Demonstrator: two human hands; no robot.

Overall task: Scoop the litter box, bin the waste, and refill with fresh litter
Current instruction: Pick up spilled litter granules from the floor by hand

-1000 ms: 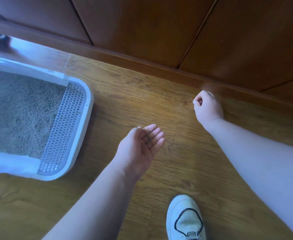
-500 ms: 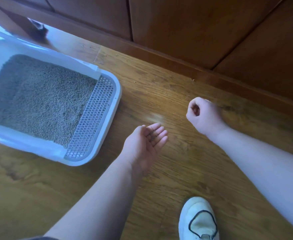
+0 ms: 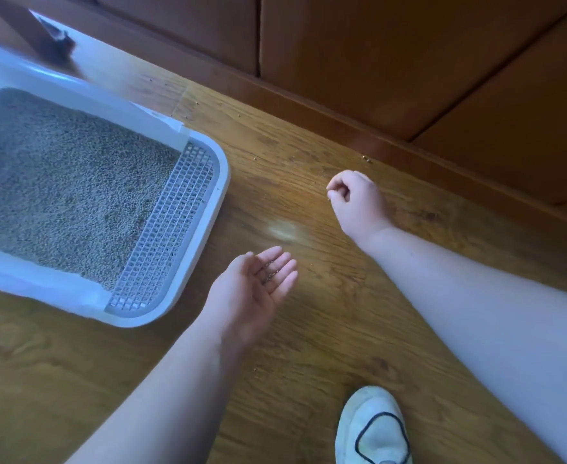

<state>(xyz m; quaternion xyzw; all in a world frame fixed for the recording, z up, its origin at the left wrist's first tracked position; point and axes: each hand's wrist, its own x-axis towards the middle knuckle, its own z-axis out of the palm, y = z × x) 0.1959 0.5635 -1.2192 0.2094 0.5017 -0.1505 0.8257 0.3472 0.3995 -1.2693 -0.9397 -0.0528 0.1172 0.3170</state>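
We hold our left hand [image 3: 255,289] palm up, fingers together, like a little bowl for spilled grains [image 3: 270,274]. Our right hand [image 3: 355,199] pinches its fingertips together, likely to pick more off the floor [image 3: 309,329]. The full litter box [image 3: 222,182] sits just left.
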